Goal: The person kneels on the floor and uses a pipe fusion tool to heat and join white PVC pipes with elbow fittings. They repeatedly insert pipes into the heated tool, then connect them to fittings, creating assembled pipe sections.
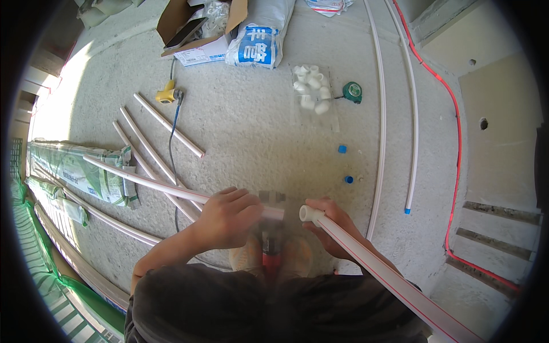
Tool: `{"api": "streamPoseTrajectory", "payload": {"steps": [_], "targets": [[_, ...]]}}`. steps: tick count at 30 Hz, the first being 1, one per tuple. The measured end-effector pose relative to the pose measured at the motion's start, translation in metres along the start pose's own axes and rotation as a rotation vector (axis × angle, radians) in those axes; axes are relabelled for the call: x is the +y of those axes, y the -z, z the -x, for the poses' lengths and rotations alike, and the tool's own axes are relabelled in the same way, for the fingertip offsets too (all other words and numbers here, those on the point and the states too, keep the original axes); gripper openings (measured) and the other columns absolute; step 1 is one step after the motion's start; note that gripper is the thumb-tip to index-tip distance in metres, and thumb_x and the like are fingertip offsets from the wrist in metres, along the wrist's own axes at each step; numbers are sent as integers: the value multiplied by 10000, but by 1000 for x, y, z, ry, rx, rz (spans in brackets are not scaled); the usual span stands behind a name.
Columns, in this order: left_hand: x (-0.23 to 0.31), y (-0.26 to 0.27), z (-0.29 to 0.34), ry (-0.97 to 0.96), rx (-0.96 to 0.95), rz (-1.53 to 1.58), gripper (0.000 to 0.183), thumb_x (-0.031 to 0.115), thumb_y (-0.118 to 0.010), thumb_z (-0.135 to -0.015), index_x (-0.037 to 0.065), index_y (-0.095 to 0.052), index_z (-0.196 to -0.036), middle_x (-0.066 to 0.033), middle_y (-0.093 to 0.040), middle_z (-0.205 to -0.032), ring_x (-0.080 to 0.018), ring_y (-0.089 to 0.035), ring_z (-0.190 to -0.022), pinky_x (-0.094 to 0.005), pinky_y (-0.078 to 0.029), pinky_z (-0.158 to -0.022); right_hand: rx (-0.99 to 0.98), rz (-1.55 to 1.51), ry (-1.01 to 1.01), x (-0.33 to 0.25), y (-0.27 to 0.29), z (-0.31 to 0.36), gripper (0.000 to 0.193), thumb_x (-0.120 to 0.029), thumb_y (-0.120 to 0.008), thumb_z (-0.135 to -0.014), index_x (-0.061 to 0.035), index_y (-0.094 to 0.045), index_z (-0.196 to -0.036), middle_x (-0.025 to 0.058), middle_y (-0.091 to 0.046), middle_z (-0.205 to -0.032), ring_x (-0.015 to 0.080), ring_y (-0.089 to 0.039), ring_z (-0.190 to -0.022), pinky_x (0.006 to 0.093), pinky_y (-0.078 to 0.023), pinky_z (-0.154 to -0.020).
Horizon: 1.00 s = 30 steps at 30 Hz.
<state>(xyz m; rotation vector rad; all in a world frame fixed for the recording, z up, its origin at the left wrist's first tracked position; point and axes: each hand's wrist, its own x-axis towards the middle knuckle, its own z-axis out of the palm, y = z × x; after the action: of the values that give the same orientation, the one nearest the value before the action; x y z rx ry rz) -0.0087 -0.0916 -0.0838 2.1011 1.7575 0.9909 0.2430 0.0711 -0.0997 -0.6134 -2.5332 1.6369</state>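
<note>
My left hand (pixel 229 216) is closed round a long white pipe (pixel 134 177), whose near end sticks out past my fingers. My right hand (pixel 333 220) grips a thicker-looking white pipe with a red stripe (pixel 400 286), which runs down to the lower right. A white pipe fitting (pixel 309 214) sits on its upper end, facing the left pipe's end with a gap between. Below and between my hands, a red-handled tool (pixel 271 258) with a grey metal head stands between my shoes. The tool's head and the left pipe's end look blurred.
Cut white pipes (pixel 171 127) lie on the concrete floor at left, near a yellow plug connector (pixel 167 95) and cable. Ahead are an open carton (pixel 200 34), a bag of white fittings (pixel 311 86), a green tape measure (pixel 352 92) and blue caps (pixel 342 149). A red conduit (pixel 458 137) runs along the right.
</note>
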Motion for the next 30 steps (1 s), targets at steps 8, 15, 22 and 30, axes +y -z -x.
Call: {"api": "streamPoseTrajectory", "payload": {"steps": [8, 15, 22, 30], "targets": [[4, 0, 1, 167, -109, 42, 250, 9, -799, -724, 37, -586, -853, -115, -651, -816, -346, -650, -737, -445, -514, -641, -7, -35, -63, 1, -3, 1, 465, -103, -740, -970, -22, -516, -1369, 202, -599, -1204, 371, -628, -1099, 422, -504, -957], [7, 0, 1, 251, -128, 33, 209, 22, -784, -756, 40, -592, -838, -120, -635, -774, -356, -645, -730, -454, -513, -645, 27, -94, -36, 6, -8, 1, 441, -117, -742, -976, -35, -528, -1353, 193, -603, -1239, 350, -626, -1133, 411, -502, -976], [9, 2, 0, 254, -139, 63, 202, 23, -781, -759, 43, -596, -837, -120, -627, -764, -357, -640, -725, -457, -511, -643, 3, -81, -82, 3, -6, 2, 427, -121, -738, -980, -39, -536, -1347, 189, -604, -1241, 340, -627, -1135, 408, -502, -977], [10, 2, 0, 255, -152, 72, 200, 35, -784, -767, 44, -599, -841, -123, -631, -774, -358, -644, -738, -457, -513, -650, -53, -30, -123, -1, -1, -2, 425, -126, -739, -977, -26, -548, -1344, 190, -602, -1231, 346, -626, -1132, 409, -499, -982]]}}
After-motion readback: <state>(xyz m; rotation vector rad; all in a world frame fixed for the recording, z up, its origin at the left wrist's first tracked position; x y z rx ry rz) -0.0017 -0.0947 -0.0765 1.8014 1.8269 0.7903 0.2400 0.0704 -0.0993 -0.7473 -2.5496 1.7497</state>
